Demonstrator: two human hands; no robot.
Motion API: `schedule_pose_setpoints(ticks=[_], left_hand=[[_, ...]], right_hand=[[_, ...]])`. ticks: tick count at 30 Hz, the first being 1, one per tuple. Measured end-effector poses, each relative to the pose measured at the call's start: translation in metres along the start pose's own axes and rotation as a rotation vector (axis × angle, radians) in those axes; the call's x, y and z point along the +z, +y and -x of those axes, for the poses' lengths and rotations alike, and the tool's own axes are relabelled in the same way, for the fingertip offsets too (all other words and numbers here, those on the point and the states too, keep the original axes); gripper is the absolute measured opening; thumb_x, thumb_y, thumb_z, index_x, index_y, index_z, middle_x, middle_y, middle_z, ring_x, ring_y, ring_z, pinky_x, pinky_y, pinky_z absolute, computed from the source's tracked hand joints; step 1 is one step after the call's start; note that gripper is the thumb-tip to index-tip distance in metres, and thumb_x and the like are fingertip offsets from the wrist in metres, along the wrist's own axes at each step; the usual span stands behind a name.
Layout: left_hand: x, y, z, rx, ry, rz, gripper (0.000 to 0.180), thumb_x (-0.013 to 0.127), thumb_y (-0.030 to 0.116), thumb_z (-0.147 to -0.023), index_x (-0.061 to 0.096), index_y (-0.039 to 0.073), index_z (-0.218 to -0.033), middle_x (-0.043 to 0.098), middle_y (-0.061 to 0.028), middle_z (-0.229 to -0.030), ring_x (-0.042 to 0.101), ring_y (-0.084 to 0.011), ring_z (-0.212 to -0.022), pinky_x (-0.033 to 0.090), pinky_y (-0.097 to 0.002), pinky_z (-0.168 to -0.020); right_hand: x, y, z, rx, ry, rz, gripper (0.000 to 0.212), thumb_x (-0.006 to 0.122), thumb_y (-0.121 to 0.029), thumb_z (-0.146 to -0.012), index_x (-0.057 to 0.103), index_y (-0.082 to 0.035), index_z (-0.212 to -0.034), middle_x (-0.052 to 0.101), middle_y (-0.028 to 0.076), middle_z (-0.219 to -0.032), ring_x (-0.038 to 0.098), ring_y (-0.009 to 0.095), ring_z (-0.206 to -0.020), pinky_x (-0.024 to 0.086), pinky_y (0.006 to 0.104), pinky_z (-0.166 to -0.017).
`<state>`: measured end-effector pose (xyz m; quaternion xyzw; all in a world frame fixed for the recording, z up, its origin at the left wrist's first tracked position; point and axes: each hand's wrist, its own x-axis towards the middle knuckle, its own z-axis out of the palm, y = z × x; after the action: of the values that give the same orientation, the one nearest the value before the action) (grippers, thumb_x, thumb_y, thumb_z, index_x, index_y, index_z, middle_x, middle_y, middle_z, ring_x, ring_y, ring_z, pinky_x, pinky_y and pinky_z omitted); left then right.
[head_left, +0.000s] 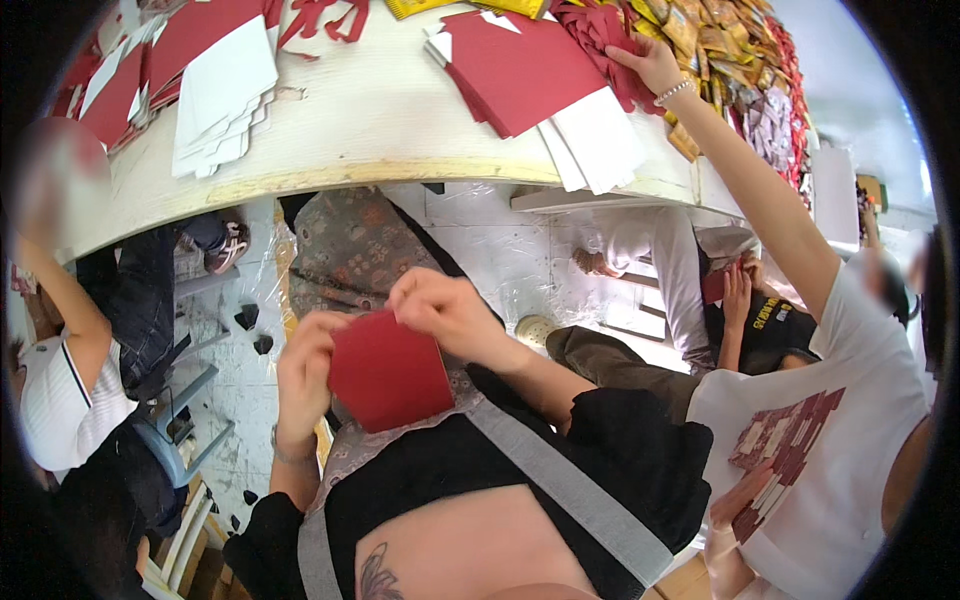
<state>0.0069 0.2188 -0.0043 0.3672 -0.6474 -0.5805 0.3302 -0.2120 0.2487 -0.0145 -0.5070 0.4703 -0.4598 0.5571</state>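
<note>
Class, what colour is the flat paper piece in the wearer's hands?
The flat paper piece is deep red, seen best in the head view.

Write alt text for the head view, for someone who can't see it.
The wearer's left hand and right hand hold a red card. On the pale table ahead lie red and white card stacks and a heap of small packets, and a co-worker's hand touches red strips.
</note>
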Motion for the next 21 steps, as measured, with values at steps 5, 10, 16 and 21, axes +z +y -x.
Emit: schedule_pose_setpoints(ticks=[5, 10, 16, 21], left_hand=[[0.013, 0.02, 0.024, 0.148, -0.068, -0.169, 0.063, 0.029, 0.046, -0.092, 0.066, -0.006, -0.088, 0.05, -0.0273, -0.125, 0.05, -0.0397, -0.113, 0.039, -0.0434, -0.095], [0.022, 0.039, 0.009, -0.038, -0.034, -0.142, 0.035, 0.04, 0.018, -0.088, 0.063, -0.009, -0.089, 0.046, -0.0243, -0.132, 0.04, -0.0369, -0.126, 0.028, -0.0436, -0.104], [0.052, 0.028, -0.042, -0.083, 0.069, 0.224, 0.053, 0.04, 0.0, -0.082, 0.039, -0.003, -0.134, 0.036, -0.0167, -0.143, 0.035, -0.0243, -0.131, 0.025, -0.0332, -0.107], [0.062, 0.067, -0.077, 0.472, -0.15, -0.239, 0.039, 0.066, 0.01, -0.073, 0.06, 0.007, -0.112, 0.049, -0.0122, -0.13, 0.045, -0.0274, -0.121, 0.036, -0.0361, -0.099]], right_hand=[[0.007, -0.037, 0.03, -0.25, -0.074, 0.244, 0.016, 0.066, -0.015, -0.078, 0.063, -0.001, -0.085, 0.051, 0.018, -0.125, 0.049, 0.035, -0.111, 0.039, 0.0395, -0.094], [0.01, -0.024, 0.027, -0.138, -0.019, 0.188, 0.015, 0.057, -0.013, -0.085, 0.061, 0.001, -0.084, 0.05, 0.022, -0.128, 0.048, 0.036, -0.113, 0.037, 0.0396, -0.096], [0.016, -0.019, 0.021, 0.12, 0.425, -0.441, 0.029, 0.045, -0.001, -0.083, 0.057, 0.002, -0.108, 0.049, 0.019, -0.131, 0.046, 0.025, -0.118, 0.035, 0.0353, -0.1], [-0.021, -0.043, 0.038, -0.369, 0.535, 0.006, 0.035, 0.042, 0.003, -0.08, 0.054, 0.005, -0.114, 0.049, 0.023, -0.129, 0.047, 0.025, -0.113, 0.034, 0.0352, -0.1]])
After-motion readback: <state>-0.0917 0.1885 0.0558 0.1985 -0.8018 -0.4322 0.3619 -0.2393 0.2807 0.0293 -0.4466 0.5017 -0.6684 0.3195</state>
